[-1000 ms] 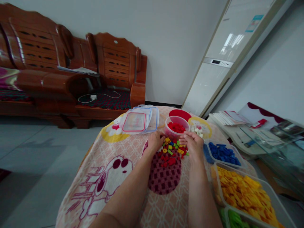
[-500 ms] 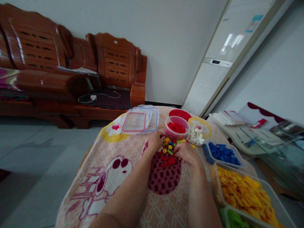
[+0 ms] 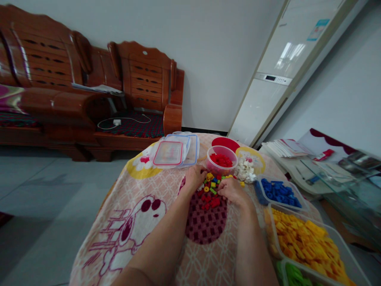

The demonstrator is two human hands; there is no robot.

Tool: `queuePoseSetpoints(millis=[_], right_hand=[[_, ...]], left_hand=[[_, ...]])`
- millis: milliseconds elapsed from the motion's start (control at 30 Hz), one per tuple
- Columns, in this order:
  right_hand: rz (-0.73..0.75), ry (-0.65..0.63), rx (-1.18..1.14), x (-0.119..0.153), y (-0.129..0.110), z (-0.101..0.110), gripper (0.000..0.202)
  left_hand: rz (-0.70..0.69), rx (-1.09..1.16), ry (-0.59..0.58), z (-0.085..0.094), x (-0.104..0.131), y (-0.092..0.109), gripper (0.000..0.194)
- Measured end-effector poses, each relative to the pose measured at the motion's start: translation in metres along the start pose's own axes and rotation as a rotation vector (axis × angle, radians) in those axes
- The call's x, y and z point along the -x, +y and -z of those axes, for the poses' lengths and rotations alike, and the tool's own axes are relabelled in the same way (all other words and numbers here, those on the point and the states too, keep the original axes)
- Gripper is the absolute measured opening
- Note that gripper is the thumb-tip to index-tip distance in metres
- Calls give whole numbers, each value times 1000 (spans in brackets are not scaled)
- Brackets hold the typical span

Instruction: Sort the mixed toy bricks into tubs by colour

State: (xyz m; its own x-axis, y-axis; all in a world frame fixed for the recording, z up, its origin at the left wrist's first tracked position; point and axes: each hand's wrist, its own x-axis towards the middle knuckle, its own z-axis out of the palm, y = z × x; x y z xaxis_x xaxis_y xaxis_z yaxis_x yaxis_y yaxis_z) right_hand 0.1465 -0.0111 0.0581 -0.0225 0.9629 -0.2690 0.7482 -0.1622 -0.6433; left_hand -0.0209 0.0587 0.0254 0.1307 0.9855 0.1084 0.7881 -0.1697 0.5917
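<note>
Mixed small bricks (image 3: 213, 185) in red, yellow, green and blue lie in a loose pile on the patterned cloth. My left hand (image 3: 195, 177) rests at the pile's left edge, its fingers curled inward; what they hold, if anything, is too small to tell. On the right side of the pile, my right hand (image 3: 233, 190) has its fingertips pressed together low over the bricks, beside some red ones. A round clear tub of red bricks (image 3: 221, 160) stands just behind the pile. White bricks (image 3: 245, 170) are heaped right of the tub.
Clear boxes hold blue bricks (image 3: 279, 192), yellow bricks (image 3: 309, 238) and green bricks (image 3: 294, 275) along the right. Stacked lids (image 3: 168, 153) lie at the back left, and a red round lid (image 3: 225, 143) lies behind the tub. Beyond the cloth-covered table (image 3: 208, 258) stands a wooden sofa.
</note>
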Motion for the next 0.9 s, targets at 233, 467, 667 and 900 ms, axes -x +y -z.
queuePoseSetpoints(millis=[233,467,667,900], right_hand=[[64,215,-505,-4,-2,4,15],[207,624,-971,-12,-4,7,30],[267,619,-1083,-11,-8,9,37],[16,465,-645,-2,5,18,18]], left_hand=[[0,-14,0,-1,0,-1,27],[-3,5,-18,2,1,1,27],[3,-1,-10,3,2,2,27],[-4,-5,-10,2,1,0,27]])
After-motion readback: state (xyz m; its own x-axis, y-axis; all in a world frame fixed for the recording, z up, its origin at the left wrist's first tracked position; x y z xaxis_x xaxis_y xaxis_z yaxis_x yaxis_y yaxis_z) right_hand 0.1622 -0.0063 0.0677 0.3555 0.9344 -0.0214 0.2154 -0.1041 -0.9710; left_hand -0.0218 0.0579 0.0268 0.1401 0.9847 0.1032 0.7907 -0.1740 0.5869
